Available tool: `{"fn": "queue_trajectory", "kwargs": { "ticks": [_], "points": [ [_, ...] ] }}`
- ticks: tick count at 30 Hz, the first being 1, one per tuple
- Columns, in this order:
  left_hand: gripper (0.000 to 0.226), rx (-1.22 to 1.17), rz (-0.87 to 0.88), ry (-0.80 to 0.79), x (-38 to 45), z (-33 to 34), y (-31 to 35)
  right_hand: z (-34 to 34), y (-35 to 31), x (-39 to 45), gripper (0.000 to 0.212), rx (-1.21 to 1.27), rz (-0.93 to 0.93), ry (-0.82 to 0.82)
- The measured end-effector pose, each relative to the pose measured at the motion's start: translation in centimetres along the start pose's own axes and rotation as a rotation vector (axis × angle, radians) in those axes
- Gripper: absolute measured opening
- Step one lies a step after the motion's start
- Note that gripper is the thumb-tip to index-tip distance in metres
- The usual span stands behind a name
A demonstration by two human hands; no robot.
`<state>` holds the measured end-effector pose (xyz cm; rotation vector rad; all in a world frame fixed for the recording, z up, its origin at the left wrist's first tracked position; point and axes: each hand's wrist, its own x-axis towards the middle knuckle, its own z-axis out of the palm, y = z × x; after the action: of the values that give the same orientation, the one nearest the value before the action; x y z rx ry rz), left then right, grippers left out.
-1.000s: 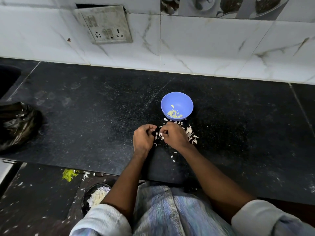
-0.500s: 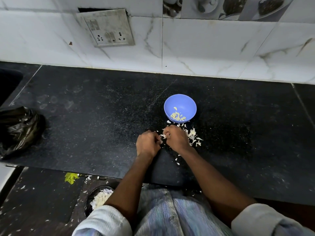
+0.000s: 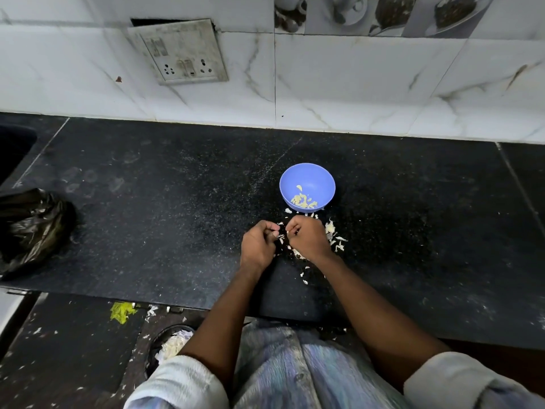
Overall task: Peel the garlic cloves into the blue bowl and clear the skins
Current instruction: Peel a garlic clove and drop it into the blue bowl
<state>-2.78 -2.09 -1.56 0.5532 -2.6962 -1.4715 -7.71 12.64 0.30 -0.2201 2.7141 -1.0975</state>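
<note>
Hands, two: left [image 3: 257, 246] and right [image 3: 306, 236] each pinching something small; one blue bowl [image 3: 318, 175].

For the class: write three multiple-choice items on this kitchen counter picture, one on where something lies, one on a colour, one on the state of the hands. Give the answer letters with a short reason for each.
1. Where do most of the loose garlic skins lie?
A. On the counter between the bowl and the hands
B. Inside the black bag
C. On the wall socket

2. What colour is the bowl holding the peeled garlic cloves?
A. Red
B. Blue
C. Green

3. How are the left hand and right hand held?
A. Flat on the counter, far apart
B. Both lifted over the bowl
C. Close together, fingers curled in a grip

Answers:
1. A, pale scraps are scattered on the black counter just in front of the bowl and around the right hand.
2. B, its rim and wall are plainly blue.
3. C, the fists nearly meet, fingertips pinched; the thing pinched is too small to tell.
</note>
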Motion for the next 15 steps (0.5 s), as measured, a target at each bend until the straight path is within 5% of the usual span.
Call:
{"fn": "queue_trajectory", "kwargs": {
  "ticks": [5, 11, 15],
  "points": [
    [0.041, -0.161, 0.004, -0.015, 0.1, 0.7, 0.3, -1.1, 0.2, -0.4, 0.025, 0.076, -0.003, -0.020],
    [0.042, -0.091, 0.086, 0.030, -0.9, 1.4, 2.2, -3.0, -0.2, -0.9, 0.015, 0.567, 0.164, -0.107],
    [0.033, -0.066, 0.082, 0.043, -1.3, 2.1, 4.1, -3.9, 0.7, -1.7, 0.010, 0.642, 0.188, -0.091]
  ]
}}
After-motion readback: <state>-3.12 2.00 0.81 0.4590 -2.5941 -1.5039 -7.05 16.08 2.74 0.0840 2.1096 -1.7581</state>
